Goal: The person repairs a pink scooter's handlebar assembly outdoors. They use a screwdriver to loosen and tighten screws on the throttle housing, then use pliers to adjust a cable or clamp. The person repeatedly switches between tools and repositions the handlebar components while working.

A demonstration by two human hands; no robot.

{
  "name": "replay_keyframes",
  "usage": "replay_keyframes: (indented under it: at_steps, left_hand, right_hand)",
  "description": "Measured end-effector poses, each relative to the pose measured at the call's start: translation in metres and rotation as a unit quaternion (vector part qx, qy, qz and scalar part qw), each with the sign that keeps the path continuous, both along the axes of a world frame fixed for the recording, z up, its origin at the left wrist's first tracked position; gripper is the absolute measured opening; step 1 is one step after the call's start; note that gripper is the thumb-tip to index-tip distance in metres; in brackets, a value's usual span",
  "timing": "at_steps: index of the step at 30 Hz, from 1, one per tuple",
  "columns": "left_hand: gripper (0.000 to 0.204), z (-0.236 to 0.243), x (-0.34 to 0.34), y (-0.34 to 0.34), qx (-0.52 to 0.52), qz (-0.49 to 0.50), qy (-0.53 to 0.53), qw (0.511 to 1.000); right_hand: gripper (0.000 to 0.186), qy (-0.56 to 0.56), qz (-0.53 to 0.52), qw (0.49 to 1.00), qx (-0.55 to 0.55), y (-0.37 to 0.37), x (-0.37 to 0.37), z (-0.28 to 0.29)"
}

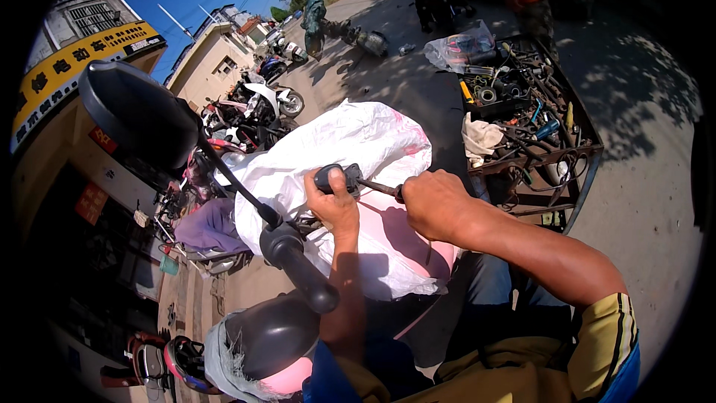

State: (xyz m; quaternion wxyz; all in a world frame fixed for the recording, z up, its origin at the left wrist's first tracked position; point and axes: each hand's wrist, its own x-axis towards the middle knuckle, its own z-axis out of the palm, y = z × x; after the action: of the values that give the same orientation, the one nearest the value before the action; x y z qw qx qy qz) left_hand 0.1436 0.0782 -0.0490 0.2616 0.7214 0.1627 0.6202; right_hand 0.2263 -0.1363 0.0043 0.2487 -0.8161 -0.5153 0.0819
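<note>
The person wears a dark yellow and blue cloth shirt (511,369). Its short, dark yellow right sleeve (597,339) has thin black stripes and some blue. Below are blue cloth trousers (488,285).

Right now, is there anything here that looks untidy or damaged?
Yes: in the cart at right, tools lie heaped without order. The grey wrap at lower left has a frayed edge, so it looks torn.
</note>
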Motion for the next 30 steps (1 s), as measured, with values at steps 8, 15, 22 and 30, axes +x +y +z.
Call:
replay_keyframes:
  at_steps: [8, 15, 22, 30]
  left_hand:
    - [0.054, 0.002, 0.002, -0.007, 0.026, 0.017, -0.016, 0.999]
    - [0.051, -0.003, 0.002, -0.003, 0.028, 0.017, -0.026, 0.999]
    - [0.056, 0.001, 0.001, -0.008, 0.02, 0.038, -0.032, 0.999]
    - [0.061, 0.0, 0.003, -0.007, 0.023, 0.016, -0.046, 0.999]
  right_hand:
    - [0.018, -0.018, 0.028, 0.999, 0.013, -0.001, 0.003, -0.005]
    - [0.018, -0.073, 0.02, 0.996, 0.05, -0.002, -0.017, 0.001]
    - [0.021, -0.06, 0.055, 0.997, -0.007, 0.004, -0.013, 0.017]
    - [0.042, 0.164, 0.087, 0.982, 0.027, -0.002, -0.002, -0.003]
